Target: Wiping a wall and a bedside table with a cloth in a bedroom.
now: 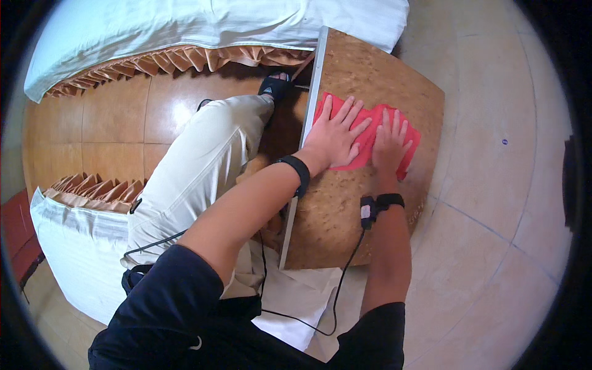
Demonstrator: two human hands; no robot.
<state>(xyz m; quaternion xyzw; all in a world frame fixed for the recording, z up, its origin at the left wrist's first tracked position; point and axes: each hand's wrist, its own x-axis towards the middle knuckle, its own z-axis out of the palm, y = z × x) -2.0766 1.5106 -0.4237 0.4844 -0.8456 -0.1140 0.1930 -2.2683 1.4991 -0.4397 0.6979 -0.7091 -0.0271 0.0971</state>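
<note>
Atop red cloth (pixel 365 151), both hands (pixel 333 137) (pixel 388 148), seemingly wooden board (pixel 330 216) beneath

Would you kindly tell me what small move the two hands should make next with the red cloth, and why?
I would probably draw the wrinkled red cloth a little nearer across the brown, wood-patterned tabletop: the left hand and the right hand both lie spread on the cloth, and a bare stretch of tabletop shows on its near side.
</note>
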